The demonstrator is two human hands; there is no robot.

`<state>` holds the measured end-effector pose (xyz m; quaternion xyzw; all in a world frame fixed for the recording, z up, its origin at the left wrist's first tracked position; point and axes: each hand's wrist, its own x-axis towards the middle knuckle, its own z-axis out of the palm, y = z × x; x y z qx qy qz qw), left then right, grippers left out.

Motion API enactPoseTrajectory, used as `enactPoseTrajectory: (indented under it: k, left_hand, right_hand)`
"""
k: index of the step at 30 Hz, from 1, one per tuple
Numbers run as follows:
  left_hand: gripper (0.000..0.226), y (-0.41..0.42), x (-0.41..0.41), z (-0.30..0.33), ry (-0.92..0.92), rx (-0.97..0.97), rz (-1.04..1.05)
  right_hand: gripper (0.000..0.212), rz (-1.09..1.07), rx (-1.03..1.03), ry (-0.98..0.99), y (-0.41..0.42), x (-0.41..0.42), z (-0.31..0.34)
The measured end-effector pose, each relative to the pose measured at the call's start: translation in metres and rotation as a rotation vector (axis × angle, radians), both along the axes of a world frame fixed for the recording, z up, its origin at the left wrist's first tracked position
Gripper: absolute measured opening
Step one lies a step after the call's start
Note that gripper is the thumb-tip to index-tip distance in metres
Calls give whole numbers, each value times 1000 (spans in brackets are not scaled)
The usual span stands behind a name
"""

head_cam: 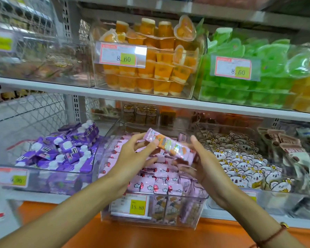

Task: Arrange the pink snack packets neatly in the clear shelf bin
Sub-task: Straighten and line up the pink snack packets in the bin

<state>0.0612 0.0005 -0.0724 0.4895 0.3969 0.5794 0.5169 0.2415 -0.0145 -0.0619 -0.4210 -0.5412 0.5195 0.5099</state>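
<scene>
A clear shelf bin (195,212) on the lower shelf is full of several pink snack packets (161,185), stacked in rows. Above the bin both hands hold one long pink packet (170,145) with orange and shiny print, tilted down to the right. My left hand (132,156) pinches its left end between thumb and fingers. My right hand (202,161) cups its right end, thumb raised, fingers curled under it. A price tag reading 15.80 (131,205) is on the bin's front.
A bin of purple packets (61,153) stands to the left, a bin of white bear-print packets (240,161) to the right. The upper shelf carries bins of orange jelly cups (150,68) and green jelly cups (249,77). An orange ledge (150,237) runs below.
</scene>
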Motion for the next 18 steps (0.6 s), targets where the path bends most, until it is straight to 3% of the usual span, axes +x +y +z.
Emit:
enactPoseTrajectory:
  k: [2,5,9,15,18]
  left_hand:
    - [39,6,2,-4,-27,-44,-12]
    - [34,22,4,-7,157,-18,21]
    - [46,50,5,6,537,299,-8]
    - [56,76,2,26,844,537,-138]
    - [52,87,0,26,790,491,-161]
  right_hand:
    - [39,-12,94,2,2,3,0]
    - [35,-142,195,-1,14,6,0]
    - [34,-181,281,-22,43,6,3]
    - [27,-139,466,-257,70,1,10]
    - [43,-208,489,-541,68,11,7]
